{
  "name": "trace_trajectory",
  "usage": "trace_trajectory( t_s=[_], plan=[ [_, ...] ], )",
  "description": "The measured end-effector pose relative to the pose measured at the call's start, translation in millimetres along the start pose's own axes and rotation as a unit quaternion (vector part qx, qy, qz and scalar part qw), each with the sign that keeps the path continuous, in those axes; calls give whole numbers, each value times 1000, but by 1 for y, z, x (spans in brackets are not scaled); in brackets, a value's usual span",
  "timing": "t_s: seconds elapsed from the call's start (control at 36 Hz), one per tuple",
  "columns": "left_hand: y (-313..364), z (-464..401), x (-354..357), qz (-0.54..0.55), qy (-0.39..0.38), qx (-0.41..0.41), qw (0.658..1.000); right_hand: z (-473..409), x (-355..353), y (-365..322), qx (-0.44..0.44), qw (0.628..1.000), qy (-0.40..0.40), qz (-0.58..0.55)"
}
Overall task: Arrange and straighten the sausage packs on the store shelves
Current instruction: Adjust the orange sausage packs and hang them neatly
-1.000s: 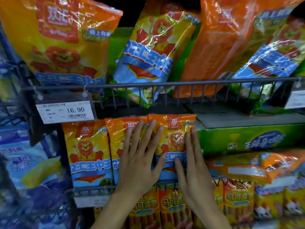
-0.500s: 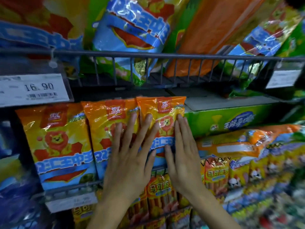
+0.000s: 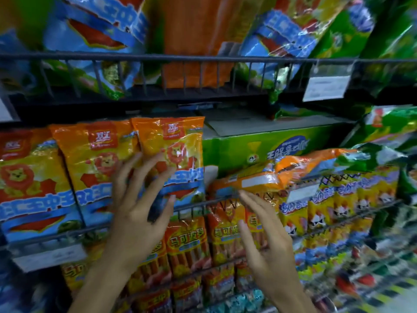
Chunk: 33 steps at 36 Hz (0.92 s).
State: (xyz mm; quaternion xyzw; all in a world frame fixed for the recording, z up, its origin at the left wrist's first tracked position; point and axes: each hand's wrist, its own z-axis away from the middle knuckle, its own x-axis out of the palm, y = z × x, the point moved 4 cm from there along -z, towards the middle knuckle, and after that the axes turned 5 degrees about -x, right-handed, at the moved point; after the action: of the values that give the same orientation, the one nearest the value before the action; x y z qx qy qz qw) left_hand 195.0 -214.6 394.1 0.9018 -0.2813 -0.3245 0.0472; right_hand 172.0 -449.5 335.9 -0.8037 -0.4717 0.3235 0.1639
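Observation:
Three orange-and-blue sausage packs with a lion picture stand upright on the middle shelf: a left pack, a middle pack and a right pack. My left hand is spread in front of the middle and right packs, fingers relaxed, fingertips near the right pack's face. My right hand hangs lower right with straight fingers, holding nothing. Its fingertips are just below an orange pack lying flat to the right of the standing ones.
A green carton sits behind the flat pack. Larger packs lean behind the upper wire rail. Smaller orange sausage packs fill the lower shelf. A price tag hangs upper right.
My right hand has come off the right standing pack and moved down and to the right. My left hand has lifted slightly, fingers spreading. The view has shifted rightward.

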Motion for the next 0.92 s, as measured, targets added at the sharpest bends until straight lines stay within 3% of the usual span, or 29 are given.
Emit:
trace_trajectory(
  t_s=[0.08, 0.19, 0.5, 0.75, 0.92],
  plan=[
    [39, 5, 15, 65, -71, -27, 995, 8, -26, 11, 42, 997, 56, -12],
    [88, 4, 44, 119, -144, -86, 979, 7, -46, 19, 108, 989, 46, -95],
    [127, -16, 95, 141, -70, -138, 978, 6, -70, 52, 129, 971, -1, -200],
    [117, -22, 89, 104, -43, -166, 980, -6, -75, 62, 143, 972, -51, -181],
    [106, -34, 71, 138, -4, -200, 970, -28, -65, 57, 113, 981, -90, -131]
  ],
)
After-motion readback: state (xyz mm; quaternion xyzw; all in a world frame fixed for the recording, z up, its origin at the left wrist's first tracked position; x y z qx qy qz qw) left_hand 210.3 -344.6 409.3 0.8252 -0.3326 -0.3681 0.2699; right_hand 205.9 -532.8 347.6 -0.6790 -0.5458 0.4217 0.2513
